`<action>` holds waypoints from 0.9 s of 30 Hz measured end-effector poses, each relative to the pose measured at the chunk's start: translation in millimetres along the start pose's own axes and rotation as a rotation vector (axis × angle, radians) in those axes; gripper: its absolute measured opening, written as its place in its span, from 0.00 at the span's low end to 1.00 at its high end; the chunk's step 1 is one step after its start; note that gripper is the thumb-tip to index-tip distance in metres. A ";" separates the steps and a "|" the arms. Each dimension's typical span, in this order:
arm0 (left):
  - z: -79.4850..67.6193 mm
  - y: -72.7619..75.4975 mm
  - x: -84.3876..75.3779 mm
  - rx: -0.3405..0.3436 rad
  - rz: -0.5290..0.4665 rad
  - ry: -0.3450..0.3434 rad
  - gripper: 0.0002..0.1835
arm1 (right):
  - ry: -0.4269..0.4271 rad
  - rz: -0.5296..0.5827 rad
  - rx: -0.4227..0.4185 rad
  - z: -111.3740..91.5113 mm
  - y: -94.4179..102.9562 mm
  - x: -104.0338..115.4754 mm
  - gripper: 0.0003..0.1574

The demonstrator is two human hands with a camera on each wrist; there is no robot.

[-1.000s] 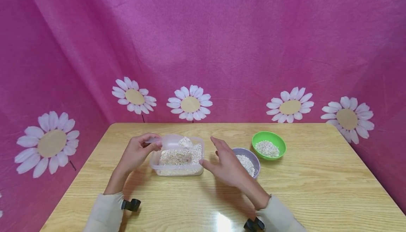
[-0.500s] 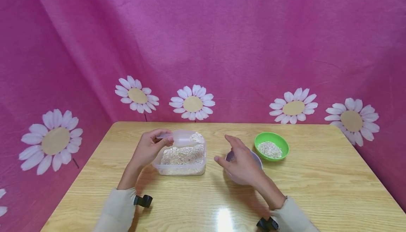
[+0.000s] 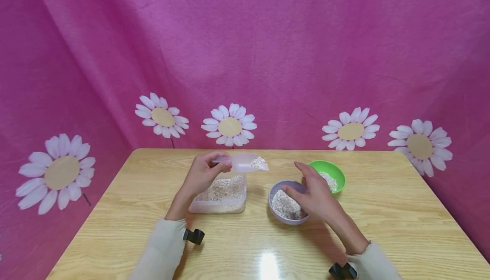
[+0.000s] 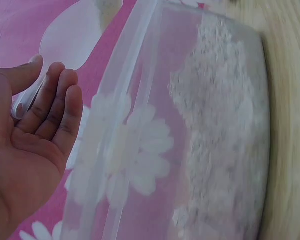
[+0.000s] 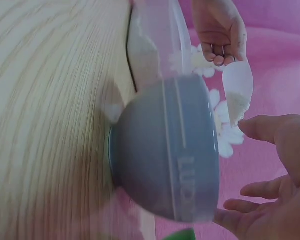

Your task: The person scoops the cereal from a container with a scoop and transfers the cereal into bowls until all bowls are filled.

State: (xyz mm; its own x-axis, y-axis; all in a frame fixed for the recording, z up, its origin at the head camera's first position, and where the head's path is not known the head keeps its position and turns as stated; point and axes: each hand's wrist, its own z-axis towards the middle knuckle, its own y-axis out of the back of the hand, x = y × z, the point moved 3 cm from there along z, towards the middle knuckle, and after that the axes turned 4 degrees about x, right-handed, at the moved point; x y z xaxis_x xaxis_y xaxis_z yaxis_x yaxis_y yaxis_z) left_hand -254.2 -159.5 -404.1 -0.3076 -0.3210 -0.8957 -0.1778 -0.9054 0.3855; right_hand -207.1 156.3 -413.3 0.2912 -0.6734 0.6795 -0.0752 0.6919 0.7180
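My left hand (image 3: 202, 174) pinches the handle of a translucent plastic scoop (image 3: 242, 162) between thumb and fingers. Flaky oats (image 3: 259, 163) lie toward the scoop's tip, which points right. Below it stands a clear rectangular container (image 3: 218, 207), partly filled with oats, as the left wrist view (image 4: 215, 115) also shows from the side. My right hand (image 3: 318, 195) is spread beside a purple-grey bowl (image 5: 165, 150) holding oats, thumb over the bowl and fingertips close to its rim. Nothing is in its grasp. The bowl's right side is partly hidden behind this hand.
A green bowl (image 3: 325, 166) with oats stands behind the right hand, partly covered by it. All of this is on a wooden table (image 3: 383, 203). A pink curtain (image 3: 268, 58) with printed daisies hangs along the back and sides.
My left hand has lifted the scoop of oats up from the container and carried it right. My right hand has moved right, from the container's side past the purple bowl's middle, and the bowl has shifted slightly left.
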 end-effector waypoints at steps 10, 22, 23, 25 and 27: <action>28.1 -38.3 -13.2 0.055 -0.015 -0.087 0.09 | -0.018 -0.014 -0.047 -5.1 21.3 -23.0 0.50; 57.6 -79.4 -29.0 0.127 0.053 -0.124 0.08 | -0.066 -0.082 -0.088 -14.6 42.6 -49.0 0.51; 60.0 -82.8 -30.2 0.138 0.068 -0.129 0.08 | -0.071 -0.087 -0.091 -15.2 43.6 -51.6 0.51; 64.7 -89.5 -31.9 0.163 0.096 -0.140 0.08 | -0.080 -0.099 -0.099 -16.4 45.4 -57.3 0.52; 69.2 -95.6 -33.0 0.186 0.122 -0.146 0.09 | -0.087 -0.111 -0.102 -18.0 46.3 -63.0 0.54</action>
State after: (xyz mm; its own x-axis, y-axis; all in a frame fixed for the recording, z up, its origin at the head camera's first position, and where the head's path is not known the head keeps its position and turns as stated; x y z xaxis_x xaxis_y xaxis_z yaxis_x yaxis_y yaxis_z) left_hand -291.7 -43.2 -396.1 -0.4663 -0.3694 -0.8038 -0.2958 -0.7912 0.5353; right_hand -211.8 235.5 -425.5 0.2083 -0.7641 0.6105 0.0511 0.6319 0.7734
